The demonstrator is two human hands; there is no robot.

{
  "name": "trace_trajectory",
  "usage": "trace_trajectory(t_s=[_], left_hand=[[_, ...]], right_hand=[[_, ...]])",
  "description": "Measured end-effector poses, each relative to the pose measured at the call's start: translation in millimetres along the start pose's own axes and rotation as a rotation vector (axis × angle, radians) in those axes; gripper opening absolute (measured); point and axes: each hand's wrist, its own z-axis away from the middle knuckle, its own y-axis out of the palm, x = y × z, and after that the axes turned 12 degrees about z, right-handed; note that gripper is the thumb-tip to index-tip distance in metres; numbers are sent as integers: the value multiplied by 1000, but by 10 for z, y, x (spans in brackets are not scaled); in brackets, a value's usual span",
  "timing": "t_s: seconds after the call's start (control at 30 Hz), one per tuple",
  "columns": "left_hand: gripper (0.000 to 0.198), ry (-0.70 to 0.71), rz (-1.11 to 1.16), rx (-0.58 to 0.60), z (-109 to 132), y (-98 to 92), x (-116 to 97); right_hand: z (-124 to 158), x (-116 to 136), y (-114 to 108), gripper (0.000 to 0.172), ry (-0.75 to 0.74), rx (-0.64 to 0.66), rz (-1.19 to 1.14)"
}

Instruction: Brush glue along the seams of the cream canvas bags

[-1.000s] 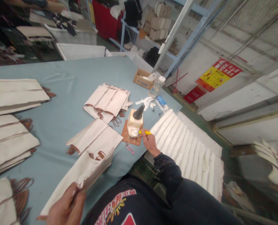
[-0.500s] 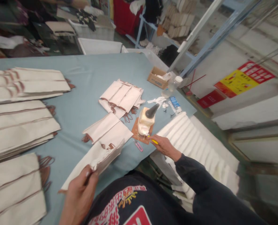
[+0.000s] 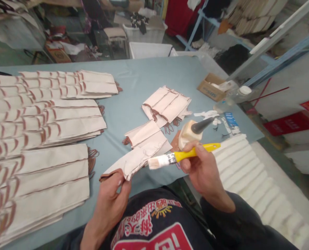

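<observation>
My right hand [image 3: 202, 172] grips a paintbrush [image 3: 188, 152] by its yellow handle, with white paste on its bristles, which point left toward the cloth. My left hand [image 3: 111, 196] is closed on the near edge of a cream fabric piece [image 3: 133, 161] with brown trim. That piece overlaps another cream fabric piece [image 3: 142, 133] lying on the table. Behind the brush stands a pale, paste-smeared container [image 3: 187, 133] with a dark grey cone [image 3: 202, 125] at its top, on a brown board [image 3: 175, 141] partly hidden by my hand.
Overlapping rows of cream fabric pieces [image 3: 58, 166] cover the left of the blue-green table [image 3: 133, 83]. Beyond my work lies a small fabric stack [image 3: 167, 104]. Toward the right are a cardboard box [image 3: 210, 91], a clear bottle [image 3: 232, 99] and white folded material [image 3: 250, 177].
My right hand has lifted the brush from the container, bringing it left beside the fabric. My left hand now holds the fabric at its brown-trimmed end. The view has turned left.
</observation>
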Motion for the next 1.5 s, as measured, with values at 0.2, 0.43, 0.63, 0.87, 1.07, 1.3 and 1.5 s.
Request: trace_trajectory(t_s=[0.2, 0.43, 0.63, 0.87, 1.07, 1.3, 1.5], left_hand=[[28, 155, -92, 32, 47, -33, 8], [34, 159, -58, 27, 99, -46, 19], [34, 149, -44, 41, 99, -61, 55], [31, 245, -85, 49, 80, -43, 31], [30, 275, -141, 40, 97, 8, 31], [28, 299, -182, 33, 86, 32, 28], [26, 302, -221, 36, 111, 61, 9]], right_hand=[[184, 105, 369, 39, -131, 106, 112], [249, 56, 425, 39, -211, 222, 239], [249, 50, 420, 38, -240, 193, 218], [181, 63, 336, 41, -185, 68, 273], [242, 31, 370, 43, -121, 111, 262], [248, 108, 340, 45, -73, 23, 275], [215, -1, 302, 51, -9, 55, 303]])
